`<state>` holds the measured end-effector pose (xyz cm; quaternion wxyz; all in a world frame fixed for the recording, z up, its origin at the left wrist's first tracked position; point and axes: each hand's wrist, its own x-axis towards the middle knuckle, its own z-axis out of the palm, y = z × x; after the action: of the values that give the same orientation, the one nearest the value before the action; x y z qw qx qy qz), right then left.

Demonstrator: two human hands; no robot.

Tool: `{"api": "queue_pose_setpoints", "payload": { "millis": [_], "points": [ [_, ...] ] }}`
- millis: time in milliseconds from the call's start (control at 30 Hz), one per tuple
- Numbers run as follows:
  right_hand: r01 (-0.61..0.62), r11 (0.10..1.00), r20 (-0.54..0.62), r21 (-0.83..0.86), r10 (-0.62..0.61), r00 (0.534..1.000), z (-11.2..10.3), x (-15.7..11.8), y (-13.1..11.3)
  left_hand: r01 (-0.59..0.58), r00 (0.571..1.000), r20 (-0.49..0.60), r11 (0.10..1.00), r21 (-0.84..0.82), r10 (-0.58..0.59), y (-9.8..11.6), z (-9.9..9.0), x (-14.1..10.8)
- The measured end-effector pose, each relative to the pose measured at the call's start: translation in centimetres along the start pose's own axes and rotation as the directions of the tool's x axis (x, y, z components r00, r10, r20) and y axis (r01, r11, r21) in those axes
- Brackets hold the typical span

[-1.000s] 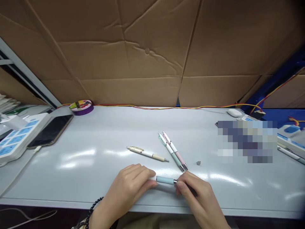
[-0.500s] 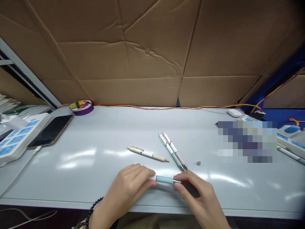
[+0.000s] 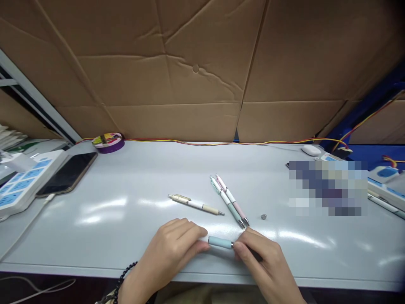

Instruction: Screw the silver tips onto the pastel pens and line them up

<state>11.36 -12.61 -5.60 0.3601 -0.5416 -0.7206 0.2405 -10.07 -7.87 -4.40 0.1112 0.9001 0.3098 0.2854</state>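
Near the table's front edge, a light blue and white pen [image 3: 220,242] is held level between both hands. My left hand [image 3: 180,242] pinches its white part, hiding that end. The fingertips of my right hand [image 3: 257,251] close round the metal tip at the other end. Behind them lie a beige and white pen [image 3: 196,204] and, side by side, a green and white pen [image 3: 228,203] and a pink and white pen [image 3: 233,197]. A small metal piece [image 3: 263,216] rests to the right of these pens.
On the left are a phone [image 3: 68,174] with a cable, a power strip [image 3: 28,182] and a purple tape roll [image 3: 109,143]. A white mouse [image 3: 311,150] and a blurred-out item [image 3: 329,188] are at the right. Cardboard [image 3: 177,84] stands behind the table [image 3: 133,169].
My right fingers have shifted slightly and now cover the blue pen's metal tip. That end of the pen is a little lower. My left hand has barely moved.
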Motion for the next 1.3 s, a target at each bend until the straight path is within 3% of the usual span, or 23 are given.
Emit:
{"api": "queue_pose_setpoints", "payload": {
  "millis": [200,433,600,700,800,933,1167,1300],
  "points": [
    [-0.012,0.995,-0.043,0.103,0.016,0.999,0.2,-0.3,0.3,0.004,1.0,-0.017,1.0,-0.01,-0.004,-0.1,0.1,0.1],
    [0.083,0.991,-0.083,0.101,-0.075,0.994,0.7,-0.3,0.6,-0.002,0.999,-0.035,1.0,0.002,0.002,0.0,0.1,0.0],
    [0.054,0.991,-0.107,0.122,-0.041,0.993,0.6,-0.3,0.4,0.016,0.998,-0.059,1.0,0.001,-0.016,0.1,0.0,0.0],
    [0.011,0.991,-0.121,0.13,0.005,0.993,0.6,-0.2,0.2,0.013,0.991,-0.13,1.0,-0.002,-0.013,0.1,-0.2,-0.1],
    [-0.023,0.989,-0.108,0.146,0.039,0.993,0.4,-0.1,0.1,-0.037,0.981,-0.191,0.998,-0.05,0.026,0.4,-0.6,-0.1],
    [-0.067,0.987,-0.097,0.146,0.082,0.992,0.2,-0.1,0.1,-0.107,0.985,-0.154,0.978,-0.181,0.079,1.0,-1.5,-0.2],
    [-0.086,0.983,-0.027,0.161,0.092,0.995,-0.2,0.0,-0.1,-0.068,0.991,-0.134,0.922,-0.382,0.018,1.5,-1.9,-0.3],
    [-0.034,0.991,0.025,0.128,0.031,0.999,-0.4,0.1,-0.2,-0.076,0.991,-0.133,0.922,-0.378,0.027,1.4,-1.5,-0.2]
  ]
}}
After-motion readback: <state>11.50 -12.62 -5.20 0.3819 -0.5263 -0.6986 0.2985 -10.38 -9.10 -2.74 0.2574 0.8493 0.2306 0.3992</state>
